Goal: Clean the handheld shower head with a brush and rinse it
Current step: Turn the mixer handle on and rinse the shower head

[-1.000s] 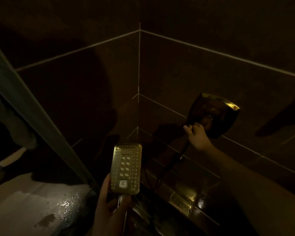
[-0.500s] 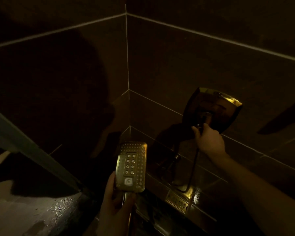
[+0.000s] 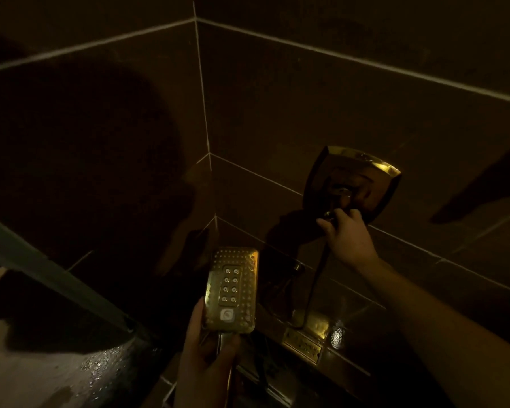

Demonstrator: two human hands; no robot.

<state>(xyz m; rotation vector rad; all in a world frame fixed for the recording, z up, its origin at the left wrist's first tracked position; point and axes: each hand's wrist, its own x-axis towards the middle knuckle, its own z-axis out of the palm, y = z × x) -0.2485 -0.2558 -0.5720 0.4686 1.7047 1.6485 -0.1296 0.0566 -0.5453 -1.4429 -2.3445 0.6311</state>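
The rectangular handheld shower head [image 3: 233,288] faces me, its spray plate dotted with nozzles and a white button near the bottom. My left hand [image 3: 206,353] grips its handle from below, holding it upright. My right hand [image 3: 346,235] reaches to the shiny square valve plate [image 3: 352,182] on the right wall, fingers closed on the lever at its lower edge. No brush is visible in this dim light.
Dark tiled walls meet in a corner [image 3: 203,113] straight ahead. A shower hose [image 3: 315,281] hangs down to a wall outlet [image 3: 302,346]. The glass partition edge [image 3: 56,278] runs diagonally at left, over a wet pale floor [image 3: 42,375].
My right hand has stayed on the valve lever while the view shifted slightly. The shower head remains upright in my left hand. No water flow is visible.
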